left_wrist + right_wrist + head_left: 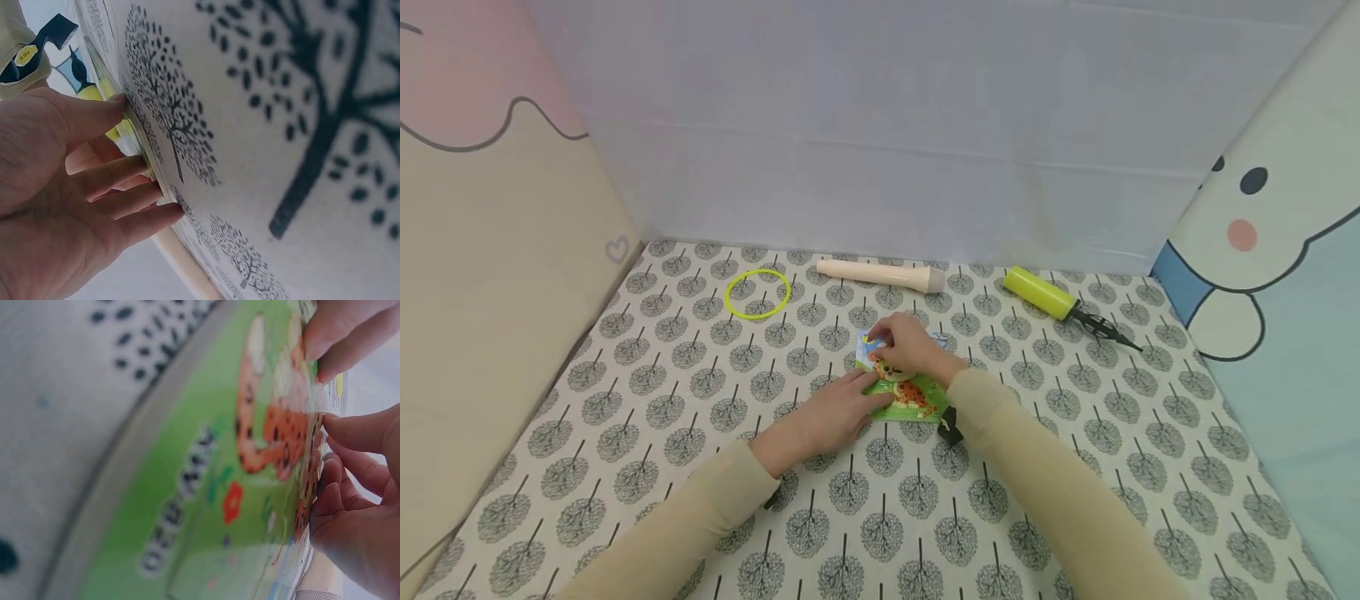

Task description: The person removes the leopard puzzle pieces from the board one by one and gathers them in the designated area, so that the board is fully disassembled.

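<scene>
A flat picture puzzle board (934, 403) with a cartoon leopard on green lies on the tree-print cloth. My left hand (841, 408) rests at its left edge, fingers fairly straight; in the left wrist view the thumb and fingertips (140, 164) touch the board's thin side. Over the upper part of the picture, my right hand (904, 343) has its fingers bent down. In the right wrist view, its thumb and curled fingers (331, 494) pinch a thin spotted puzzle piece (312, 456) at the board's surface. The piece is partly hidden by the fingers.
Behind the board lies a cream flashlight-shaped tube (880, 273) with a pale grey end. A yellow ring (727, 302) is at the back left. At the back right is a yellow hand pump (1037, 292) with a black nozzle. Fabric walls (880, 150) enclose three sides.
</scene>
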Available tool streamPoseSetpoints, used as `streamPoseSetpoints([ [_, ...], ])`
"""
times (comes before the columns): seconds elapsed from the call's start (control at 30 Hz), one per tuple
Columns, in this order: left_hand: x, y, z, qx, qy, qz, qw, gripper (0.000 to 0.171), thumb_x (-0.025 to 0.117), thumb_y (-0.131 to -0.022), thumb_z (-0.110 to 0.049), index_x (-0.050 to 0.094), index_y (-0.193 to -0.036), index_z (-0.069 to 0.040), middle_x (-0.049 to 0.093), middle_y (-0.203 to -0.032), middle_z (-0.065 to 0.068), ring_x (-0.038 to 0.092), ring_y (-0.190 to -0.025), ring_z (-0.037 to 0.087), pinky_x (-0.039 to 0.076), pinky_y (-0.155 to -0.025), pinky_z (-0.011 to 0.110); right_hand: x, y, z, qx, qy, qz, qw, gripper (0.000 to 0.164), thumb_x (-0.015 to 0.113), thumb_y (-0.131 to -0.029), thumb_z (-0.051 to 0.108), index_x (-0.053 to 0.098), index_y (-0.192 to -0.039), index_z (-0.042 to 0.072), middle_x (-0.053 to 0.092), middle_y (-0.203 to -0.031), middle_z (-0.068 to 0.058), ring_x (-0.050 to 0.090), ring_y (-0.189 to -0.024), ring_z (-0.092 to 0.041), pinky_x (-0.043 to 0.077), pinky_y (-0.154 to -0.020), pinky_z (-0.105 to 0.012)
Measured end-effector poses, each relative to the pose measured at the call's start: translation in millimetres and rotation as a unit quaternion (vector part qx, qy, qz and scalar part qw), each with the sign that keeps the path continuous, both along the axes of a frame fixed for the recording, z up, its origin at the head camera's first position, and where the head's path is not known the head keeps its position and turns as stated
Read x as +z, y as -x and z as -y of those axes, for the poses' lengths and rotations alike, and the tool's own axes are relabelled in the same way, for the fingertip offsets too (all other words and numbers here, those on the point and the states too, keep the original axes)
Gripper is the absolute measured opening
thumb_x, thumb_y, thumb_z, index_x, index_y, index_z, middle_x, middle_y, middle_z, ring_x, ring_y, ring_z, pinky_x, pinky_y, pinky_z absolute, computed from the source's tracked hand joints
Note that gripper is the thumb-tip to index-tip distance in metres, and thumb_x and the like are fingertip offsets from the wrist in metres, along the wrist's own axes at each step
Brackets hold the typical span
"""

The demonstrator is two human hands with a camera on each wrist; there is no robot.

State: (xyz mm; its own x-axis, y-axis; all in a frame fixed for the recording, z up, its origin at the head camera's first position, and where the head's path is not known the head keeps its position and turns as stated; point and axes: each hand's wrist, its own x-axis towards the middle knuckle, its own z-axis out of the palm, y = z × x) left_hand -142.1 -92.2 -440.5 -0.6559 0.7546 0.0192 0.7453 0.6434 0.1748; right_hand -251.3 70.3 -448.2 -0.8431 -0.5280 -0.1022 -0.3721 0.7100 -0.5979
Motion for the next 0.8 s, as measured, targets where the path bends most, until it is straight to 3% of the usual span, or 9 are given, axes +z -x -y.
streamPoseSetpoints([
  [0.8,2.0,3.4,0.8,0.005,0.04,0.007,0.9992,0.048,0.064,-0.092,-0.02,0.051,-0.139,-0.017,0.04,-0.143,0.017,0.038,-0.13,0.035,0.029,-0.109,0.045,0.3,3.6,-3.4,0.022,0.021,0.002,1.0,0.03,0.074,-0.084,0.013,0.065,-0.112,0.004,0.059,-0.105,-0.007,0.055,-0.092,-0.018,0.05,-0.081,-0.03],
])
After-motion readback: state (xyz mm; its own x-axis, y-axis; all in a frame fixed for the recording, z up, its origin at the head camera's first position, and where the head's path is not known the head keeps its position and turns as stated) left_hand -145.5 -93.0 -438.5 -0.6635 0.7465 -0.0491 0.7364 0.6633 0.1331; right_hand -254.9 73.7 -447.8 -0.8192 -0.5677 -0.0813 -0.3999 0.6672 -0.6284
